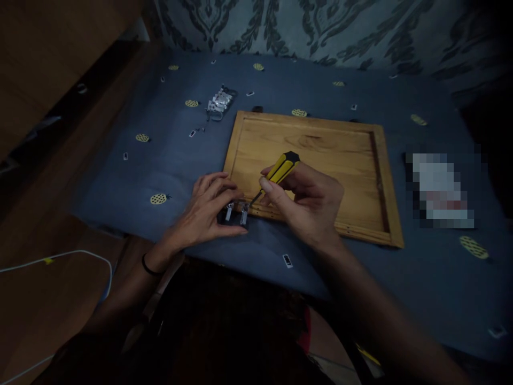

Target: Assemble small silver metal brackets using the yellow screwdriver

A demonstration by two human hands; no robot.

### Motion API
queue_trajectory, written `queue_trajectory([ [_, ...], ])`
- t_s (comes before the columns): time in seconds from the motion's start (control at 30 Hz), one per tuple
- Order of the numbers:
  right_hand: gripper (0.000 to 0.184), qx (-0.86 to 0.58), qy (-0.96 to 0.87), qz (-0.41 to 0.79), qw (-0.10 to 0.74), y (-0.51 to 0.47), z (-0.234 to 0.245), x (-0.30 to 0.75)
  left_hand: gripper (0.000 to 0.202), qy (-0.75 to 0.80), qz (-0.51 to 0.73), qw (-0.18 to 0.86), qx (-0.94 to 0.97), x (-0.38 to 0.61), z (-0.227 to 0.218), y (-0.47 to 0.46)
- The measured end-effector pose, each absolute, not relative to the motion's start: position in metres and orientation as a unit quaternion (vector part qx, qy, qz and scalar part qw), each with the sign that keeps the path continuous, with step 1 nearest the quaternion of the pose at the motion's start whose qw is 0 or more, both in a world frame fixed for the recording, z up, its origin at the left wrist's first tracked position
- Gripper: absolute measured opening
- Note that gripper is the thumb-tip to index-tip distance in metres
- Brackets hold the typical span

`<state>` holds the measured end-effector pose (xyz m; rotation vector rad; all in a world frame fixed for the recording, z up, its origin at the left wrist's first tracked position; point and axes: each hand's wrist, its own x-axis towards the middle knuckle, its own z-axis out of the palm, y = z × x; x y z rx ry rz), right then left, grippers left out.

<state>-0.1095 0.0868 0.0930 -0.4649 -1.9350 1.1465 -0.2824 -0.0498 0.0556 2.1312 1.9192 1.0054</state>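
My right hand (310,198) grips a yellow and black screwdriver (282,167) between thumb and fingers, its shaft slanting down to the left. The screwdriver's tip meets or nearly meets a small silver metal fitting (243,214), which looks like a latch or hinge. My left hand (210,206) curls round this fitting, with fingers above it and the thumb below, at the near left corner of a wooden panel with a raised frame (385,182). Small dark holes dot the panel's near edge. Whether a screw sits under the tip is too small to tell.
Several similar metal fittings (221,101) lie bunched behind the panel's left corner, with tiny loose parts (203,130) nearby. A blue pineapple-print cloth (116,187) covers the table. On the right lies a blurred-out object (441,190). A pale cable (56,256) runs at lower left.
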Motion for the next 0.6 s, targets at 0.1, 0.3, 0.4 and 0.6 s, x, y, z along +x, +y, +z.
queue_trajectory([
  [0.1,0.013,-0.187,-0.762,0.454,0.422,0.086,0.093,-0.109,0.065,0.629,0.350,0.054,0.692,-0.283,0.058,-0.051],
  [0.3,0.006,-0.194,-0.733,0.459,0.463,0.087,0.096,-0.108,0.053,0.622,0.443,0.039,0.644,-0.284,0.062,-0.052],
  [0.4,0.006,-0.207,-0.727,0.461,0.465,0.088,0.098,-0.108,0.036,0.643,0.466,0.030,0.607,-0.285,0.065,-0.053],
  [0.6,0.007,-0.203,-0.733,0.450,0.468,0.090,0.098,-0.109,0.026,0.693,0.475,0.032,0.541,-0.285,0.066,-0.055],
])
